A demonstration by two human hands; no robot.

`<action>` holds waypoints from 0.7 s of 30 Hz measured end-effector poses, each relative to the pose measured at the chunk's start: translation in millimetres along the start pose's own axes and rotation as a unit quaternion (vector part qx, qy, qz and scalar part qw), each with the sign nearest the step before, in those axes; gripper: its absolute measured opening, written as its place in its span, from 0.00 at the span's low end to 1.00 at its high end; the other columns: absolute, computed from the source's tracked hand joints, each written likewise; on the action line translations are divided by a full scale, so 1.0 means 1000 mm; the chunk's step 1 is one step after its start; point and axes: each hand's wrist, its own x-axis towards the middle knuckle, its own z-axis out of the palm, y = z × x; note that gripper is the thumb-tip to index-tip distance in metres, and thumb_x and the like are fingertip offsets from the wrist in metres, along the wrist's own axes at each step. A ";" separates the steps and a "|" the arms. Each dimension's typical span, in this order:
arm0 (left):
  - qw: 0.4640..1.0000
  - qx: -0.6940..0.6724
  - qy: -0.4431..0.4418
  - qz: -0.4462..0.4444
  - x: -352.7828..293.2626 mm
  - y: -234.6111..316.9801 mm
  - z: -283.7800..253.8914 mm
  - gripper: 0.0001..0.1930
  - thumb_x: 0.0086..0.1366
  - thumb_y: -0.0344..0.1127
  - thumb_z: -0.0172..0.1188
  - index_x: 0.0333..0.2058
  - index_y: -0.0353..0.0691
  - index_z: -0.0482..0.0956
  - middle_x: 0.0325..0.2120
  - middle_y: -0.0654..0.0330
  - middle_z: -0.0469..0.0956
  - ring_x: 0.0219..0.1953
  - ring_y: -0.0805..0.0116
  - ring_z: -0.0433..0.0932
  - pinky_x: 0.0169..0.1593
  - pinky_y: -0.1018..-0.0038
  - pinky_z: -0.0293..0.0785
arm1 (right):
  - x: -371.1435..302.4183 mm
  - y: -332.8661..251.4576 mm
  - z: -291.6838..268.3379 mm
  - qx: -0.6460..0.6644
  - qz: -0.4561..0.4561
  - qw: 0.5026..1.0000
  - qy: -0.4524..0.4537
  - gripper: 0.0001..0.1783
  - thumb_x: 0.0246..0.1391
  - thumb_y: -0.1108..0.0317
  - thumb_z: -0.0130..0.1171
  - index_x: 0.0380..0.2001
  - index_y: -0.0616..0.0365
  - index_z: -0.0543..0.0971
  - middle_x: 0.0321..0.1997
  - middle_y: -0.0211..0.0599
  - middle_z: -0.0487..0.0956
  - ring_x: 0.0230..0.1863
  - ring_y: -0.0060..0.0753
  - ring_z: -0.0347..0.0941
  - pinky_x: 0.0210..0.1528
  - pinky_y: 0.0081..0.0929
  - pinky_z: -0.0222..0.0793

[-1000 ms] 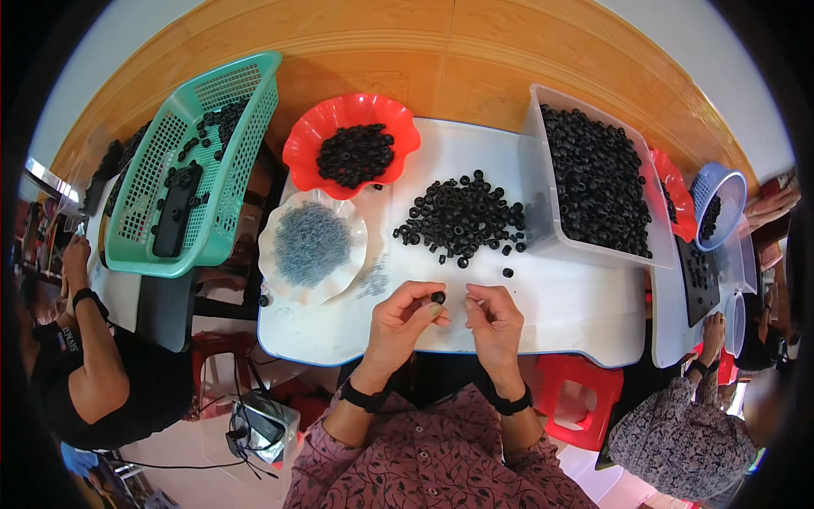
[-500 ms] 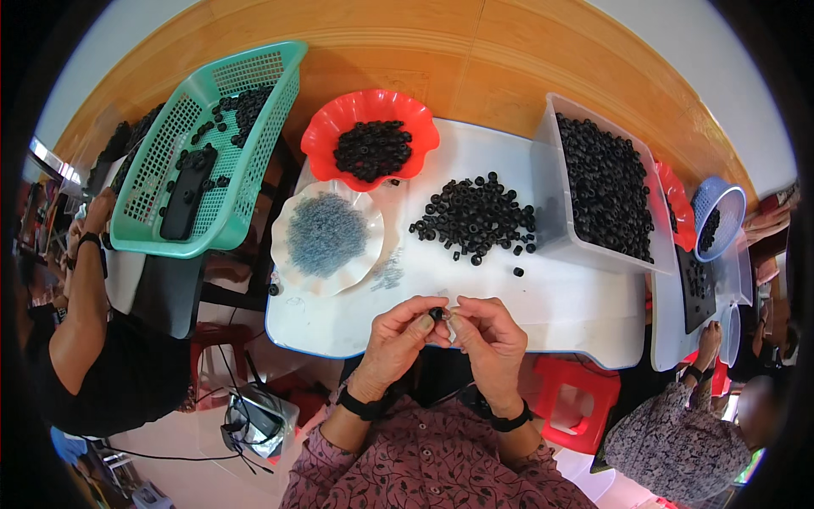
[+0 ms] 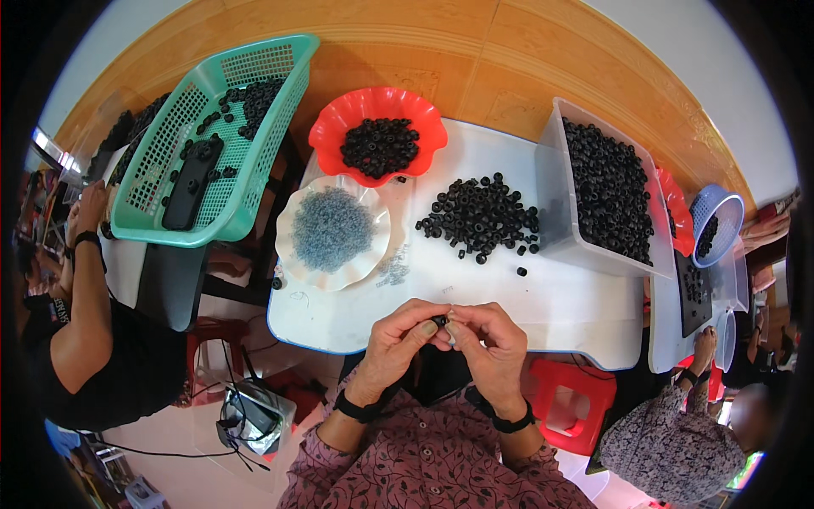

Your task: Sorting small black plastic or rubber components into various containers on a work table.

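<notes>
Close to the table's front edge, my left hand (image 3: 393, 343) pinches a small black round part (image 3: 440, 321) between thumb and fingertips. My right hand (image 3: 492, 343) meets it there, thumb and forefinger pressed together at the part's right side. Whatever those right fingertips may hold is hidden. Just beyond my hands lies a loose pile of similar black parts (image 3: 479, 212) on the white table (image 3: 509, 314). To its left, a white wavy-rimmed plate (image 3: 380, 222) carries a heap of tiny grey-blue pieces (image 3: 332, 227). A red wavy bowl (image 3: 430, 157) behind the plate holds more black parts.
A clear plastic bin (image 3: 555, 208) full of black parts stands at the right. On the left is a green basket (image 3: 229, 229) with black parts and a dark oblong block (image 3: 192, 182). Co-workers sit on both sides. A red stool (image 3: 570, 382) and cables (image 3: 237, 441) lie below.
My fingertips have closed in on the black part, which now shows less between them. The whole view has shifted slightly; the piles and containers look the same.
</notes>
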 end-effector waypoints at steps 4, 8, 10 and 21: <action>1.000 0.020 0.000 0.011 -0.001 -0.001 0.001 0.14 0.69 0.27 0.49 0.51 0.30 0.74 0.41 0.57 0.73 0.36 0.73 0.79 0.42 0.79 0.76 | -0.001 -0.002 0.001 -0.022 -0.009 1.000 0.008 0.09 0.53 0.81 0.60 0.38 0.64 0.79 0.33 0.33 0.77 0.29 0.17 0.75 0.30 0.14 0.71; 1.000 0.030 0.006 0.007 -0.002 0.001 0.003 0.13 0.69 0.27 0.49 0.50 0.30 0.73 0.40 0.57 0.75 0.35 0.73 0.79 0.42 0.79 0.76 | 0.000 -0.005 -0.001 -0.047 0.010 0.999 -0.010 0.08 0.52 0.81 0.60 0.37 0.64 0.79 0.33 0.32 0.78 0.29 0.17 0.75 0.29 0.14 0.71; 0.999 -0.037 0.027 -0.008 -0.005 -0.001 0.003 0.12 0.70 0.27 0.49 0.49 0.31 0.73 0.36 0.58 0.77 0.34 0.74 0.78 0.41 0.79 0.76 | 0.002 -0.005 -0.003 -0.012 0.046 0.999 -0.025 0.08 0.53 0.81 0.60 0.38 0.64 0.78 0.33 0.32 0.78 0.29 0.17 0.75 0.29 0.14 0.71; 0.993 -0.093 0.040 -0.063 -0.007 -0.014 -0.001 0.12 0.71 0.32 0.48 0.46 0.31 0.74 0.29 0.59 0.77 0.28 0.74 0.77 0.34 0.78 0.77 | 0.011 0.006 -0.010 0.161 0.185 0.961 -0.127 0.13 0.54 0.78 0.60 0.44 0.64 0.75 0.31 0.32 0.78 0.28 0.18 0.73 0.29 0.15 0.70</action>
